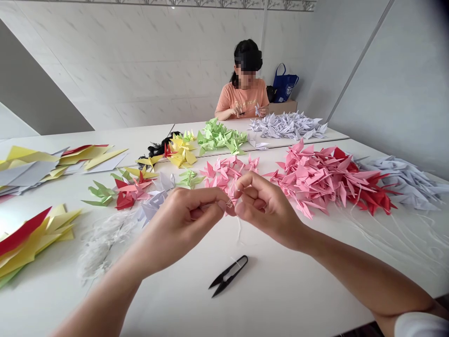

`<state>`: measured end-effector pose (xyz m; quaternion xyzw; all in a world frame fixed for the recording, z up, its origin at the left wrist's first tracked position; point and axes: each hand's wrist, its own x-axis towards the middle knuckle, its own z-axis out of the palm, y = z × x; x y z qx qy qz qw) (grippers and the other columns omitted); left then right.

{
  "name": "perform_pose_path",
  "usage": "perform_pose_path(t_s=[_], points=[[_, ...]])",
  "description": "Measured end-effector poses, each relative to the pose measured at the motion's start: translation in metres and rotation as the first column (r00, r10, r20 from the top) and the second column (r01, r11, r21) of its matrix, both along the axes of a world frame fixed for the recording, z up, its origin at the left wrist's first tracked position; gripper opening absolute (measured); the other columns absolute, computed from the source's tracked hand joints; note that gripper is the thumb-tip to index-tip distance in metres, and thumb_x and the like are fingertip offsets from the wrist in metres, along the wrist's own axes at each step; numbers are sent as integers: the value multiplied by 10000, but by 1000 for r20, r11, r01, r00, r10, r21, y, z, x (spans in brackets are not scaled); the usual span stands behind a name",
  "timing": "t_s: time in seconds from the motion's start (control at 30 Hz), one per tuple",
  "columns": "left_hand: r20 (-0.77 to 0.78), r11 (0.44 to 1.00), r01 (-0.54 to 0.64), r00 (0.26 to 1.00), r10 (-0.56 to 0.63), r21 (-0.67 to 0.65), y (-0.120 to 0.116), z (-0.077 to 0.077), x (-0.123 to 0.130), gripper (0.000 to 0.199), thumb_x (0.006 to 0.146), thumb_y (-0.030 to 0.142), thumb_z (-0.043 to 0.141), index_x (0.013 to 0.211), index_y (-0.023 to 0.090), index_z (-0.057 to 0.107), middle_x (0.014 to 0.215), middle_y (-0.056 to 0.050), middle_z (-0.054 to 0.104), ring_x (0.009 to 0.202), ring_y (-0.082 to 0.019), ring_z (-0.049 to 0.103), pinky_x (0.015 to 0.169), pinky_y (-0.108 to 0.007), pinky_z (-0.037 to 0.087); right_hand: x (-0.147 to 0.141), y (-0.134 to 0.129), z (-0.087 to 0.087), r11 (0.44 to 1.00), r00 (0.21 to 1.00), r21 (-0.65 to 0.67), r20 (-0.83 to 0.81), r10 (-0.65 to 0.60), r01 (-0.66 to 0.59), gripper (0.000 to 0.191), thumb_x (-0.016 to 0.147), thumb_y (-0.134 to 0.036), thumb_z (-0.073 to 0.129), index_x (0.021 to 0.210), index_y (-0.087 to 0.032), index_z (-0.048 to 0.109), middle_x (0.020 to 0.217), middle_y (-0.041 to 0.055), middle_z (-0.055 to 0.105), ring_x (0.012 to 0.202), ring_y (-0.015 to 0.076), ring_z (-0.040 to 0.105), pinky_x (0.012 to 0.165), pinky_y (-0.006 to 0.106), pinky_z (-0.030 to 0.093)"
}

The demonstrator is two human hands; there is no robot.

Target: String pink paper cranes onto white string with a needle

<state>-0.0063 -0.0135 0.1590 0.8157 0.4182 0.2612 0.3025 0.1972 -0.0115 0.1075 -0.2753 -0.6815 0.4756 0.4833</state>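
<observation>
My left hand (196,215) and my right hand (263,203) meet above the middle of the table, fingertips almost touching. Both are closed in a pinch on a thin white thread (240,229), whose loose end hangs below them. Behind my fingers lie pink folded paper cranes (224,168), and whether one of them is attached to the thread is hidden. A pair of black thread snips (228,276) rests on the table below my hands, its blades apart. To the left of my left hand is a tangled bundle of white thread (103,245).
Cranes in piles surround my hands: pink (312,173), red (377,194), grey-white (407,180), green (219,135) and white (287,124). Colored paper sheets (31,243) lie at left. Black thread (163,146) sits farther back. A co-worker (245,96) sits across the table (287,290).
</observation>
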Motion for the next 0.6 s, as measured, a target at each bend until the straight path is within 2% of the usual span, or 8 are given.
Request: perform_pose_path(t_s=[0.1,0.23,0.33,0.47,0.6], points=[[-21,998,15,1000,-13,59,0,-3,5,341,986,277,471,680,173,580,557,45,316,514,-84,223,458,-230,200,-4,-5,-3,998,999,57,-11,-38,39,281,845,-246,804,956,-243,546,651,-91,323,547,77,275,476,196,249],[-12,996,14,1000,-13,83,0,-7,7,395,1009,331,456,654,172,520,557,49,300,518,-82,244,466,-225,224,-6,-5,-6,995,997,62,-21,-78,79,213,894,-198,747,898,-229,537,637,-93,299,520,65,248,457,200,211],[-8,992,-28,1000,30,121,2,-8,4,370,1013,343,464,710,176,595,547,49,331,514,-87,297,477,-227,258,-2,-2,-3,997,999,62,-7,-53,54,175,947,-210,686,888,-222,521,647,-87,333,520,61,263,455,205,204],[13,965,-107,994,107,240,4,-8,0,303,999,313,484,795,187,669,504,55,377,499,-94,375,479,-222,285,4,0,2,997,999,69,12,-35,34,166,998,-238,612,884,-223,493,651,-80,368,535,67,290,471,205,224],[14,966,-97,995,96,238,2,-9,2,308,999,293,493,766,181,661,519,59,355,494,-82,333,470,-216,267,1,-1,1,997,998,49,28,-60,59,198,918,-221,719,915,-233,521,644,-89,328,533,68,262,469,201,208]])
